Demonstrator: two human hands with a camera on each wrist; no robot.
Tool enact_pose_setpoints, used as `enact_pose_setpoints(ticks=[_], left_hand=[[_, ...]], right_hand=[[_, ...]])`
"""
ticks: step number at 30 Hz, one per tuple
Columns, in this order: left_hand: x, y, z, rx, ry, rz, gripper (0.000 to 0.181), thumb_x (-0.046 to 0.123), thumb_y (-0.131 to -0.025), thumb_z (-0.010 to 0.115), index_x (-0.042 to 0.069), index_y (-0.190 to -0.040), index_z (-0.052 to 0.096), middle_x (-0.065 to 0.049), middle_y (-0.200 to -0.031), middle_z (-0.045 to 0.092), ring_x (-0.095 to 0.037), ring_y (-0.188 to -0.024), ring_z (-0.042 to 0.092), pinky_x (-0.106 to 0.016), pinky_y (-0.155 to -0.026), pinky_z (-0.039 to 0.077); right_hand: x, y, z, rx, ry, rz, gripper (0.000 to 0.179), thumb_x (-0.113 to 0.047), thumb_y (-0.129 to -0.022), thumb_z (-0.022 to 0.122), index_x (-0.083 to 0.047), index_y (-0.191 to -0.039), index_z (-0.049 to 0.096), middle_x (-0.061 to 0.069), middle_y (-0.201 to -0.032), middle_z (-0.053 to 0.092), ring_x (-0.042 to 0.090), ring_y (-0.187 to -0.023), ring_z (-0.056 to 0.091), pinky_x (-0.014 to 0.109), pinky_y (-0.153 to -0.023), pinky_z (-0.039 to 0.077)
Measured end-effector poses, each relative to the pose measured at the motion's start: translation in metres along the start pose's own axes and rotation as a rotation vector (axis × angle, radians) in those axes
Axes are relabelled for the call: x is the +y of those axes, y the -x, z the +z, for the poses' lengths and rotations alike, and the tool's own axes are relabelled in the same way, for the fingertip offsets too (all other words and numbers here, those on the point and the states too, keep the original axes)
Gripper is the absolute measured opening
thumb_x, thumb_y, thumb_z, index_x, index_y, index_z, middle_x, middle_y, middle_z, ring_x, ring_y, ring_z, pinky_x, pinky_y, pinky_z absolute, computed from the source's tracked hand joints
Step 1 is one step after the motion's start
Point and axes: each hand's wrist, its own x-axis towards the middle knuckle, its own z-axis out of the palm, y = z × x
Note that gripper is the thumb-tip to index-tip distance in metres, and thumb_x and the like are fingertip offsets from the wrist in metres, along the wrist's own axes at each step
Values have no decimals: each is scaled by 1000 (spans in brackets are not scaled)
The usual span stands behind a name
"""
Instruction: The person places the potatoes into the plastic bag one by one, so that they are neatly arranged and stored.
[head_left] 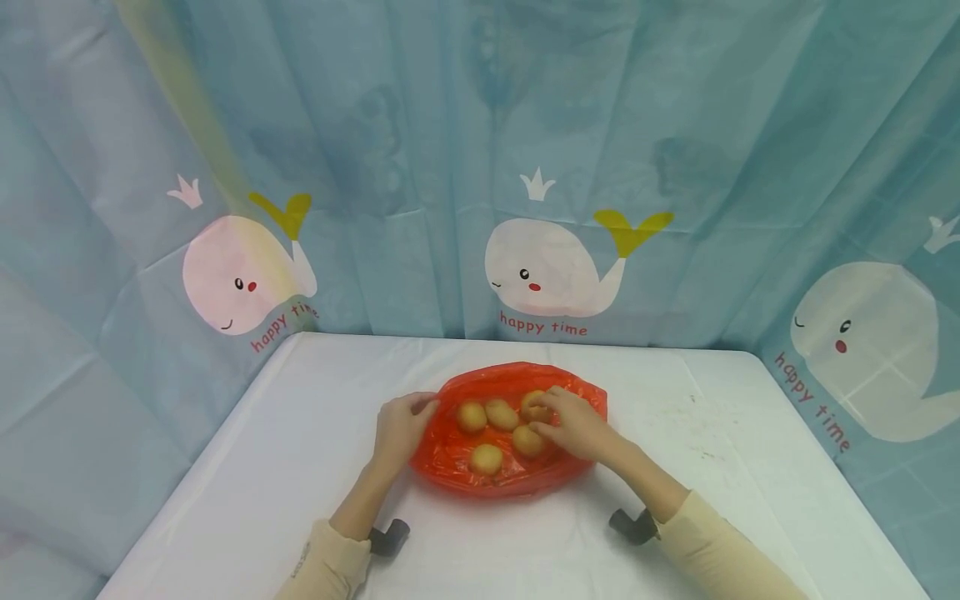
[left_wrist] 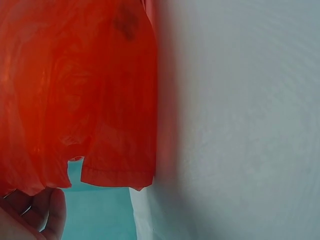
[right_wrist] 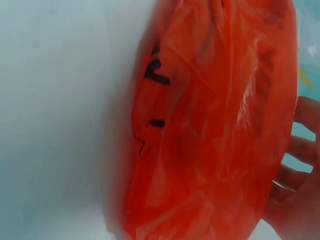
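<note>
A red plastic bag [head_left: 465,483] lies on the white table with its mouth spread wide. Inside it sit several yellowish-brown round potatoes [head_left: 487,459]. At the bag's left rim, my left hand [head_left: 399,429] pinches the plastic between thumb and fingers; the left wrist view has its fingers [left_wrist: 56,212] curled at the bag's edge. My right hand [head_left: 577,423] reaches over the right rim into the bag, its thumb and fingers curved round the back right potato [head_left: 533,408]. Another potato [head_left: 528,442] lies just below that thumb. In the right wrist view, the bag's side hides the fingertips.
The white table [head_left: 300,417] extends around the bag, with a few faint marks at the right. Behind and at both sides hangs a blue curtain [head_left: 420,167] printed with whales. Dark wrist-camera mounts [head_left: 633,527] stick out by both sleeves.
</note>
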Motion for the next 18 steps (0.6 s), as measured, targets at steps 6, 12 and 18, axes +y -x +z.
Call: enact_pose_setpoints(ticks=[6, 12, 18], left_hand=[[-1, 1, -2, -6, 13, -10, 25, 23, -93, 66, 8, -112, 73, -10, -110, 74, -28, -109, 67, -46, -96, 54], [-3, 0, -2, -1, 14, 5, 23, 21, -93, 66, 8, -111, 74, -10, -108, 75, -29, -108, 67, -47, -96, 54], [-5, -1, -5, -24, 8, 2, 27, 23, -92, 67, 9, -114, 72, -9, -110, 74, -28, -110, 66, -47, -97, 54]], right_hand=[[3, 3, -9, 88, -22, 22, 38, -24, -88, 72, -10, -122, 64, 6, -116, 61, 25, -108, 60, 43, -91, 57], [10, 5, -15, 154, 9, -17, 38, -25, -87, 73, -7, -120, 65, 10, -115, 63, 27, -109, 62, 47, -97, 53], [17, 9, -24, 189, -13, 33, 40, -26, -88, 73, -6, -121, 64, 13, -118, 64, 31, -112, 61, 51, -98, 52]])
